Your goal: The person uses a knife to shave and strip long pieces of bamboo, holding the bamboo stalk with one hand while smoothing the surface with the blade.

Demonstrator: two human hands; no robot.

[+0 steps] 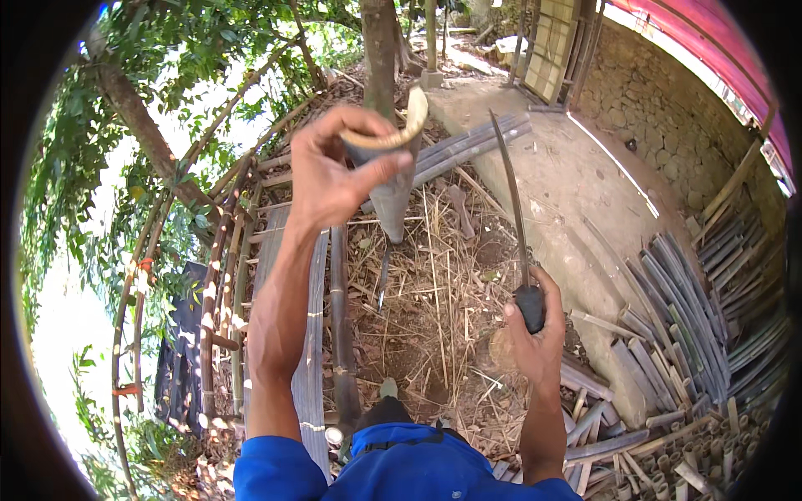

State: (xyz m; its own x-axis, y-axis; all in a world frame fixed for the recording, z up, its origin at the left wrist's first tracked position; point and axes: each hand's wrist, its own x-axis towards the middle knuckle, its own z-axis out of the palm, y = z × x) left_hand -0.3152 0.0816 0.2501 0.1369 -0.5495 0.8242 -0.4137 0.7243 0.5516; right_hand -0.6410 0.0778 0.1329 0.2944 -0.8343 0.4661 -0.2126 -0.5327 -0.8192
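Note:
My left hand [330, 171] is raised at the upper middle, fingers and thumb closed around the upper end of a grey bamboo piece [391, 196]. The piece looks narrower toward its lower end, and its pale cut rim [413, 121] rises to a point on the right. Part of the rim is hidden behind my fingers. Off to the right, my right hand [541, 338] grips the dark handle of a machete [516, 200]. Its long, slightly curved blade points up and away, apart from the bamboo.
Bamboo poles [472, 150] lie across the ground ahead. Split bamboo [685, 309] and short cut tubes [693, 459] are piled at the right, below a stone wall [660, 117]. Dry straw [426, 309] litters the ground. A bamboo railing [221, 284] and a tree trunk [378, 58] stand nearby.

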